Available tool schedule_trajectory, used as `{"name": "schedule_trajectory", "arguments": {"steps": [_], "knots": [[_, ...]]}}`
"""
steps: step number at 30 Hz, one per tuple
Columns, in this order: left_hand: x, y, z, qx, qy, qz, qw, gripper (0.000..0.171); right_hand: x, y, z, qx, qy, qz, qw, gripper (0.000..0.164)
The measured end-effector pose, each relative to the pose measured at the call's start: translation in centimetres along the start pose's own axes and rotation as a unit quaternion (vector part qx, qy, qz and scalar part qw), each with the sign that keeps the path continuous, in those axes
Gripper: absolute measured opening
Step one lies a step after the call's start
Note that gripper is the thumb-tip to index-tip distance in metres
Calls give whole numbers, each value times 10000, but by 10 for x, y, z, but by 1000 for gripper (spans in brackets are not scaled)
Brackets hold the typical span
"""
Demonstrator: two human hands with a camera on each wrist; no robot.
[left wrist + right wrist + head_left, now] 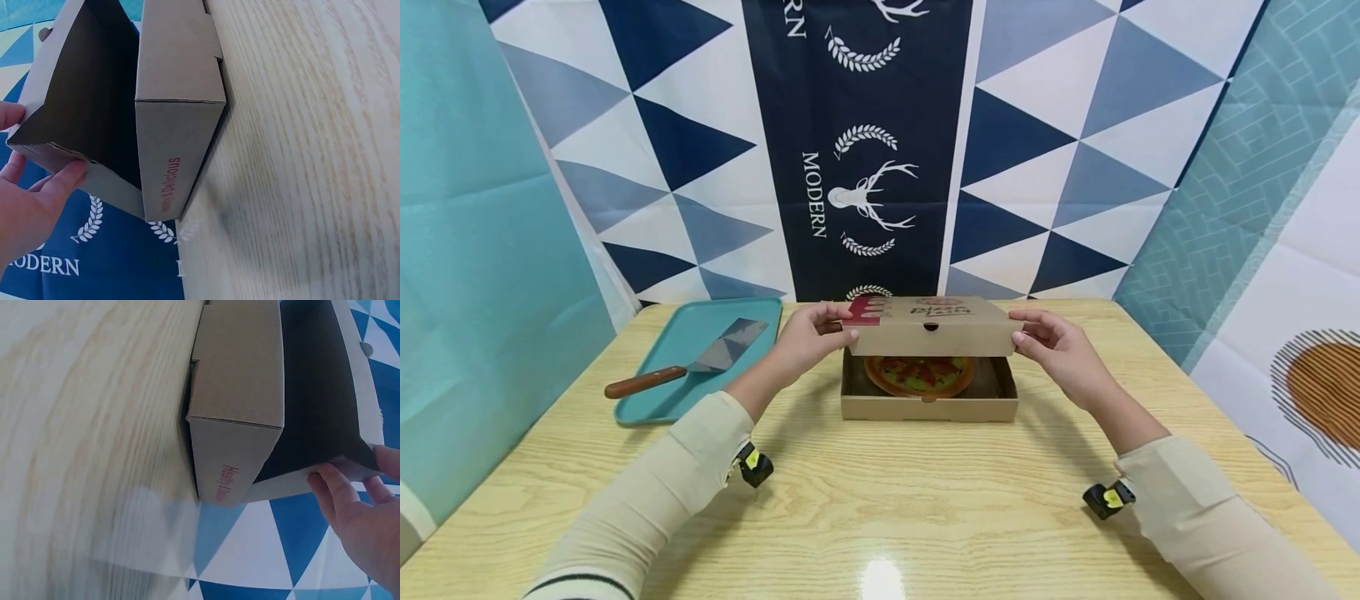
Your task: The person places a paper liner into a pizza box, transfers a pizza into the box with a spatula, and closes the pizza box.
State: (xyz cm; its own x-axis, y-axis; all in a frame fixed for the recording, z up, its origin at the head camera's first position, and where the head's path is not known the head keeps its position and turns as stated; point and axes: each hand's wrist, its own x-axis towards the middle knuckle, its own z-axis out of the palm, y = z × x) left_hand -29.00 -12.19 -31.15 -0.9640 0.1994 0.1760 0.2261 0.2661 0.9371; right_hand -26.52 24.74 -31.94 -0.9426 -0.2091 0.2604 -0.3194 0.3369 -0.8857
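A cardboard pizza box (928, 408) stands on the table with its lid (936, 338) partly raised. Inside lies a pizza (919, 377), its far side hidden under the lid. My left hand (805, 337) pinches the lid's left front corner between thumb and fingers. At the right front corner, my right hand (1058, 348) holds the lid the same way. Both wrist views show the dark gap between lid and base, with the left hand (31, 200) and right hand (359, 515) gripping the lid's side flaps.
Left of the box is a teal tray (658, 408) at the back of the wooden table (917, 492). Across it rests a spatula (722, 350), its wooden handle jutting over the tray's left edge. A patterned cloth (865, 108) hangs behind the table.
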Motion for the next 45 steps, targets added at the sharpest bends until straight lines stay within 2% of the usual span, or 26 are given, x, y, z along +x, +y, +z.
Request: {"name": "schedule_trajectory", "arguments": {"steps": [7, 15, 23, 34, 45], "knots": [[-2, -3, 1, 239, 35, -147, 9996, 34, -3, 0, -1, -470, -40, 107, 9988, 46], [-4, -7, 2, 540, -101, -58, 9985, 34, -6, 1, -1, -738, -84, 284, 9968, 47], [-9, -10, 4, 1240, -157, 15, 9922, 33, -10, 1, -1, -1075, -187, 479, 9929, 44], [-17, -17, 11, 1602, -189, 137, 9868, 27, -11, 8, 1, -1375, -320, 383, 9892, 40], [-21, -23, 16, 1974, -217, 160, 9799, 25, -12, 9, 5, -1554, -446, 465, 9857, 40]]}}
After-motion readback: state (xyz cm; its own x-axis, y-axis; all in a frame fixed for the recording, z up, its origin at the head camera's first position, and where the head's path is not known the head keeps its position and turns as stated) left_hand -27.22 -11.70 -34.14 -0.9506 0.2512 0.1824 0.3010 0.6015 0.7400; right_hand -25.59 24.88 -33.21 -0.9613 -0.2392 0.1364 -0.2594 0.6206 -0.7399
